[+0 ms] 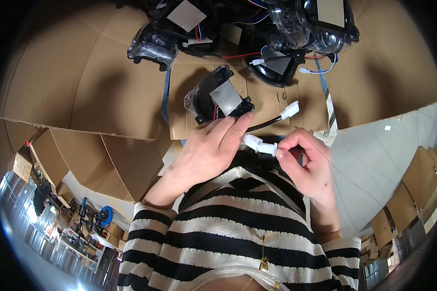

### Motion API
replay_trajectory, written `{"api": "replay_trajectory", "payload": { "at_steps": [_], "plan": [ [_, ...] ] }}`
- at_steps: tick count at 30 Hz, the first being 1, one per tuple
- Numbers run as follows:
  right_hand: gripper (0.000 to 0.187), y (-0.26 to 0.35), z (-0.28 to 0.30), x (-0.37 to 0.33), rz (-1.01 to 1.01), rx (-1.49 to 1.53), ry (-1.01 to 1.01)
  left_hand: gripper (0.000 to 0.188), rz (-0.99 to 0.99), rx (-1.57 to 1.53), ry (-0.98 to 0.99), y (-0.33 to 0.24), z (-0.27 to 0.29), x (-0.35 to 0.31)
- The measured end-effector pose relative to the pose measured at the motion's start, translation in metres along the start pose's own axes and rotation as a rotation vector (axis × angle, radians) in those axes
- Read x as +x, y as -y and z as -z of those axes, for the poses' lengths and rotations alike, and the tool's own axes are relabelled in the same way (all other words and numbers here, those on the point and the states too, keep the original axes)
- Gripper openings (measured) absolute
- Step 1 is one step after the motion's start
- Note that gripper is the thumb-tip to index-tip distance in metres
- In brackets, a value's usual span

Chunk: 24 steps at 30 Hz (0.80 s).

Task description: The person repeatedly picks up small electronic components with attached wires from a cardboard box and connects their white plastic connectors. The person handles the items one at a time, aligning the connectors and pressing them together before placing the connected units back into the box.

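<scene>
My left hand (213,145) holds a small black lamp unit (216,97) with a grey plate on its back, fingers wrapped over its near edge. My right hand (306,160) pinches a white plastic connector (260,144) between thumb and fingers, close to my left fingertips. A black cable (264,125) runs from the lamp to a second white connector (290,109) lying free above my right hand.
Several more black lamp units (155,43) with red, blue and white wires lie at the far side of the cardboard-covered table (82,82). Flattened cardboard sheets hang over the left edge. A grey floor (374,165) shows at the right, storage boxes lower left.
</scene>
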State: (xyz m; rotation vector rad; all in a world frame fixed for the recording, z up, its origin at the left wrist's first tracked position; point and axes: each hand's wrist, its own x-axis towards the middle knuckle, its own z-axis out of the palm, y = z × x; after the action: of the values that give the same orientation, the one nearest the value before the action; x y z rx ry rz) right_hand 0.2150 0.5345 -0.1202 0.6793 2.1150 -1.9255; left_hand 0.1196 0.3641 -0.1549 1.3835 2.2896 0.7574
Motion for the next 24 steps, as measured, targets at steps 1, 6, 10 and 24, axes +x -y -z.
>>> {"api": "replay_trajectory", "payload": {
  "at_steps": [1,6,10,24],
  "plan": [
    [0.005,0.000,-0.002,0.001,-0.001,0.006,-0.012,0.044,0.005,0.004,0.011,-0.001,0.001,0.001],
    [0.006,-0.006,-0.003,-0.001,-0.010,-0.071,-0.035,0.046,-0.012,-0.057,-0.041,-0.001,-0.006,-0.001],
    [0.007,-0.010,-0.001,-0.003,-0.028,-0.088,-0.063,0.048,-0.016,-0.131,-0.081,-0.008,-0.015,0.004],
    [0.002,-0.066,0.079,-0.070,-0.092,0.200,-0.519,0.015,-0.376,-0.234,-0.176,-0.064,-0.099,0.107]
  ]
}}
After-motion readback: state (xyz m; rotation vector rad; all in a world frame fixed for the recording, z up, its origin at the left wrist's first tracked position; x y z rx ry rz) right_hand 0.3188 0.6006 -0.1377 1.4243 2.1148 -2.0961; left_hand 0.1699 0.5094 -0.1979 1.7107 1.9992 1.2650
